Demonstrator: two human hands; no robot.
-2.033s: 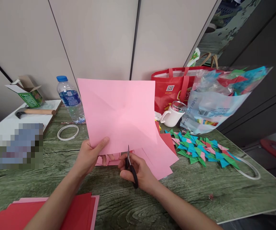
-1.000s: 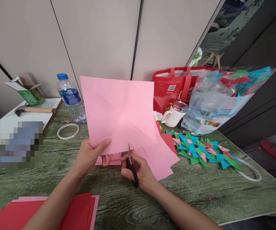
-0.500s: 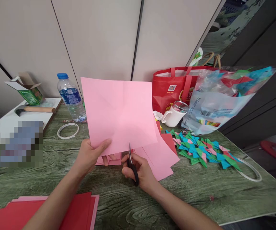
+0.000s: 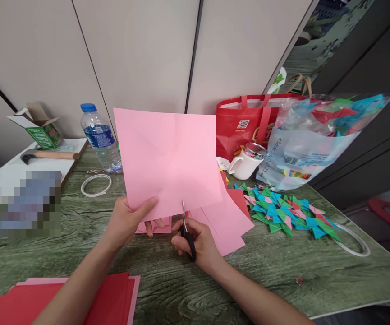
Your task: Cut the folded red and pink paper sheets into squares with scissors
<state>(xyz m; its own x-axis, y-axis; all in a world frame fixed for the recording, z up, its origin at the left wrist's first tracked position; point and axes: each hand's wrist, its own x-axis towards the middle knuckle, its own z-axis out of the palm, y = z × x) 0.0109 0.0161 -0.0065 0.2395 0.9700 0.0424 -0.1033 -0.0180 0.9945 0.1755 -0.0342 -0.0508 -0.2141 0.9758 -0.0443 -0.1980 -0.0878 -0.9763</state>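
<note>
My left hand [image 4: 132, 221] grips a sheet of pink paper [image 4: 171, 158] by its lower left corner, thumb on the near face and fingers behind. The sheet stands raised and faces me. In my right hand [image 4: 198, 239] is a pair of scissors [image 4: 188, 239] with black handles, its blades pointing up at the sheet's lower edge. A faint vertical fold line runs above the blades. Behind and below the sheet lie more pink papers [image 4: 227, 225] and a small pink pile, partly hidden by my left fingers.
Red and pink sheets [image 4: 110, 298] are stacked at the front left, under my left forearm. Folded coloured pieces [image 4: 289, 212] lie right, beside a tape ring [image 4: 357, 243]. Behind stand a white mug [image 4: 245, 163], a red bag [image 4: 235, 113], a plastic bag [image 4: 303, 149] and a water bottle [image 4: 100, 140].
The pink sheet has shifted very slightly, its upper right corner a touch further right. Both hands keep their hold and are almost still.
</note>
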